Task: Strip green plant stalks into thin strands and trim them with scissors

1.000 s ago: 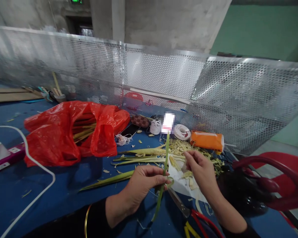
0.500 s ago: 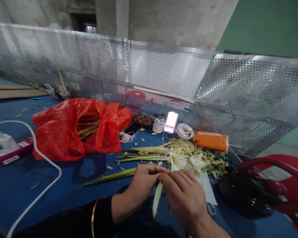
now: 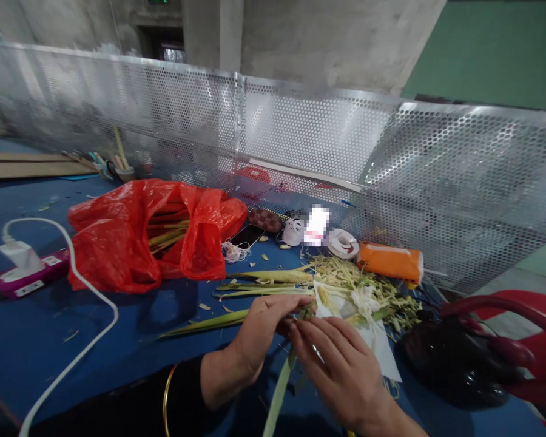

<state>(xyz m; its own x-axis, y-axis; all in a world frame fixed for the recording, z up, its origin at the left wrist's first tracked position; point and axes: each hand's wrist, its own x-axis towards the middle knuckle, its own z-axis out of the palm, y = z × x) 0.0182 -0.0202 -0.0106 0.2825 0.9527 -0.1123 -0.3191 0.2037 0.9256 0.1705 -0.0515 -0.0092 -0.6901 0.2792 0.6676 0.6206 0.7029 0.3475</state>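
Both my hands meet at the front middle of the table around a narrow green leaf strip (image 3: pixel 279 391). Its pale lower length hangs down toward me, and a greenish end shows between my fingertips. My left hand (image 3: pixel 255 340) closes on the strip from the left, thumb and fingers bent around it. My right hand (image 3: pixel 341 370) pinches it from the other side, its fingers lying side by side; part of that grip is hidden. Several long green leaf stalks (image 3: pixel 204 323) lie beyond my left hand. White paper (image 3: pixel 386 355) lies just past my right hand.
A red plastic bag (image 3: pixel 118 243) of stalks stands left, near a white cable (image 3: pixel 93 345) and purple power strip (image 3: pixel 31 276). Shredded plant bits (image 3: pixel 398 300), a tape roll (image 3: pixel 343 244) and an orange pack (image 3: pixel 389 262) lie behind. A dark glossy kettle-like object (image 3: pixel 455 364) stands right.
The strip's hanging part now reaches lower and looks longer. My fingers have opened slightly upward around its top, and a greenish end shows there. The view has shifted slightly.
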